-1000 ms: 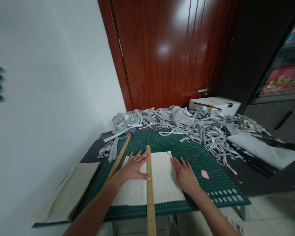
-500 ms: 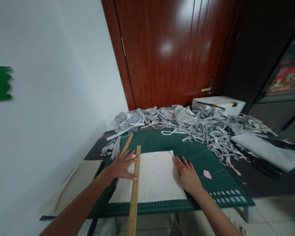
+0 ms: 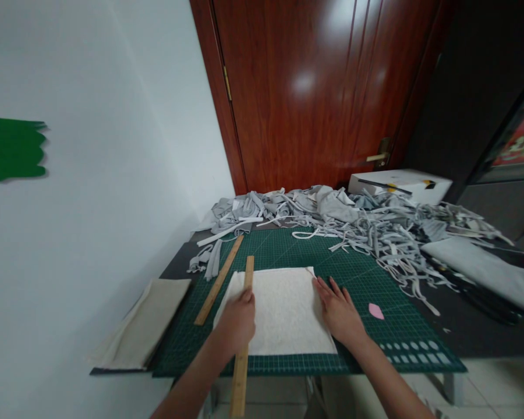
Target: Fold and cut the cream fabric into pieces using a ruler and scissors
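A square of white fabric (image 3: 283, 308) lies flat on the green cutting mat (image 3: 375, 343). A long wooden ruler (image 3: 248, 271) runs front to back along the fabric's left edge and overhangs the table's near side. My left hand (image 3: 237, 321) sits on the ruler near its middle, fingers curled down around it. My right hand (image 3: 340, 314) rests flat on the fabric's right edge with its fingers spread. A second wooden ruler (image 3: 218, 280) lies slanted on the mat, just left of the first.
A heap of grey fabric strips (image 3: 367, 224) covers the table's far side. A pink chalk piece (image 3: 376, 311) lies right of my right hand. Folded beige cloth (image 3: 144, 326) sits at the left edge, grey cloth (image 3: 484, 270) at the right, a white box (image 3: 402, 183) by the door.
My left hand slid the ruler leftward from the fabric's middle to its left edge, then drew back along it and curled around it. My right hand stayed on the fabric.
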A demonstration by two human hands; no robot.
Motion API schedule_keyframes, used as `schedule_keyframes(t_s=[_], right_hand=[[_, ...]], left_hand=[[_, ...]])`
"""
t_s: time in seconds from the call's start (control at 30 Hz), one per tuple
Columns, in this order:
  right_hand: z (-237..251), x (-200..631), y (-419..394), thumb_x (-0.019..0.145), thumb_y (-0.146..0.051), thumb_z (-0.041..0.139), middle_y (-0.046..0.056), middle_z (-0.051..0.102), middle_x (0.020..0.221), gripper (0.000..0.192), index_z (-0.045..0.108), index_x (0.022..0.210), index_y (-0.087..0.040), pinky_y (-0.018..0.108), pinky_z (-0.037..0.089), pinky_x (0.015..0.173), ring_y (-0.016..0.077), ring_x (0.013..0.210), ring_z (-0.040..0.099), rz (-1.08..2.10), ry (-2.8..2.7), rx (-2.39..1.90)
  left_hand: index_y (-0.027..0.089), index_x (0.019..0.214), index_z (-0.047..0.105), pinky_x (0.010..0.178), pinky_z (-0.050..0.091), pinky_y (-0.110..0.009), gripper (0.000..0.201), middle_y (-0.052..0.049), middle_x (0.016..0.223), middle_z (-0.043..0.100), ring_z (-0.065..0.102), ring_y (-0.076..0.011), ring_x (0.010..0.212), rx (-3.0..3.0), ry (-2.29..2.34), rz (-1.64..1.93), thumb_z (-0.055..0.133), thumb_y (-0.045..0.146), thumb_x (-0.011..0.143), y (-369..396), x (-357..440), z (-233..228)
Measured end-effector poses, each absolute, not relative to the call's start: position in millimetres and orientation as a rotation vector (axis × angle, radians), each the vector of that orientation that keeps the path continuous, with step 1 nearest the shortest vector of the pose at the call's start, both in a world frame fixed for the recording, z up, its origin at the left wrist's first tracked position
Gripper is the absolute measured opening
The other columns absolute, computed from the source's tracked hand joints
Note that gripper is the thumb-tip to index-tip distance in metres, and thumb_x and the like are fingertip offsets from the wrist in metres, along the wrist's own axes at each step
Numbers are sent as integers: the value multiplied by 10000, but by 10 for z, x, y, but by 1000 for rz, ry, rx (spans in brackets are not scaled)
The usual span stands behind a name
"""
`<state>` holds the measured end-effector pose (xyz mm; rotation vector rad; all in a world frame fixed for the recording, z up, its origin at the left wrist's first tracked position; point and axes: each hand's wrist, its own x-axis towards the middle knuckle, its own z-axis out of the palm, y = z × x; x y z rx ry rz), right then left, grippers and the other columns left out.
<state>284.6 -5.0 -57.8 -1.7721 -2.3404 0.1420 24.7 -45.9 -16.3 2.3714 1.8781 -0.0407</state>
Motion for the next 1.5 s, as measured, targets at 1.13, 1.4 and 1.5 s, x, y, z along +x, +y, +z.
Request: schedule_keyframes(t_s=[1.13, 1.4, 1.5], right_hand=[[-613, 2844, -56, 853, -48, 256, -12, 303, 1520, 626, 304, 1464, -174, 464, 241, 1110, 258, 1406, 234, 80, -2351, -1799], [-619, 2858, -68, 852, -48, 262, -17, 306, 1518, 627, 299, 1465, -175, 475, 261, 1102, 271, 1402, 245, 53, -2366, -1780], [-622, 2857, -69, 864, -63, 270, -12, 306, 1517, 612, 296, 1466, -172, 480, 259, 1102, 275, 1403, 239, 52, -2358, -1785]], left_hand=[[135, 1216, 569, 976, 390, -345, 355, -148, 1197, 581, 531, -261, 1152, 1904, 2639, 329, 511, 289, 902, -588, -10, -225], [137, 965, 594, 639, 426, -244, 396, -87, 915, 687, 664, -233, 853, 1593, 2481, 100, 634, 489, 788, -284, -350, -147], [163, 778, 600, 598, 401, -236, 372, -68, 842, 694, 668, -233, 820, 1608, 2439, 45, 659, 529, 752, -231, -390, -121]])
